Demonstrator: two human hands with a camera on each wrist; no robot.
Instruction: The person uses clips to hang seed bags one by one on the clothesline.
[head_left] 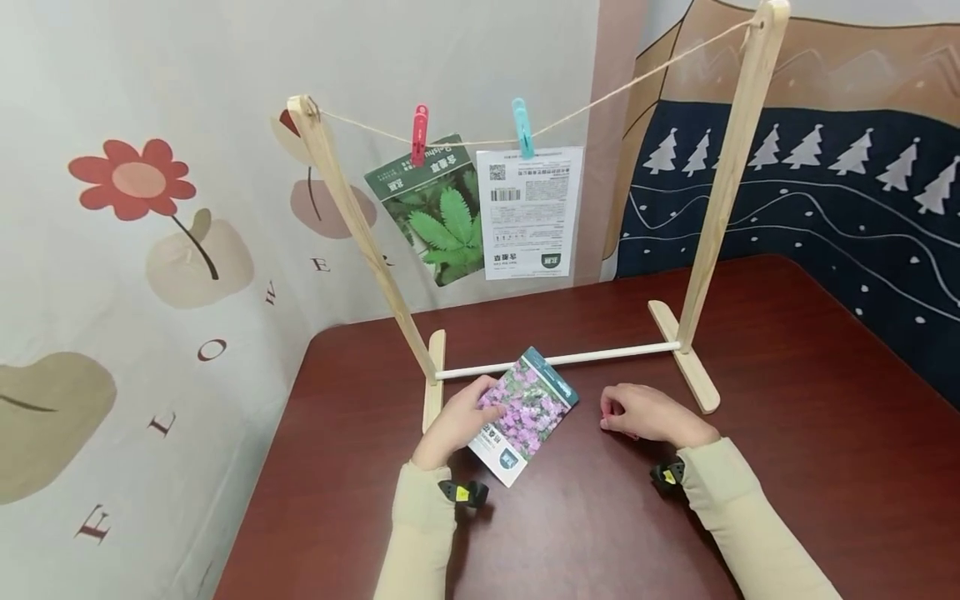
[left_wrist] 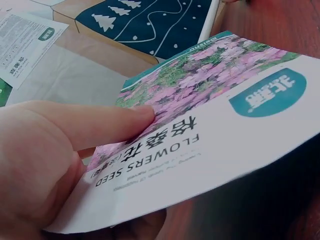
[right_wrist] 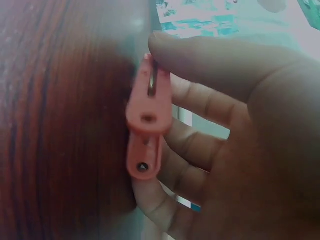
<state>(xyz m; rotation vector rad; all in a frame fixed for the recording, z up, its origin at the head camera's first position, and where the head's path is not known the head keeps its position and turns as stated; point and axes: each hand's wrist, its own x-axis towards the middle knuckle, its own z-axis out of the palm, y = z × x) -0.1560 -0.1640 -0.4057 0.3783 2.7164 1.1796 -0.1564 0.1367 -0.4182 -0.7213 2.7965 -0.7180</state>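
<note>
My left hand [head_left: 459, 421] holds a flower seed packet [head_left: 525, 404] by its side edge, thumb across the printed front. Pink blossoms and a white lower band with "FLOWERS SEED" show on the packet [left_wrist: 210, 110] in the left wrist view. My right hand [head_left: 651, 414] is low over the table, right of the packet. Between its thumb and fingers it pinches a pinkish-red clothespin [right_wrist: 149, 115], seen close up in the right wrist view; in the head view the hand mostly hides this clothespin.
A wooden frame [head_left: 723, 183] carries a sagging string [head_left: 645, 77]. A red clothespin [head_left: 420, 133] holds a green leaf packet [head_left: 438, 217] there; a blue clothespin [head_left: 522, 127] holds a white packet [head_left: 531, 217], back side showing. A white rod [head_left: 615, 357] joins the feet above the dark red table [head_left: 570, 533].
</note>
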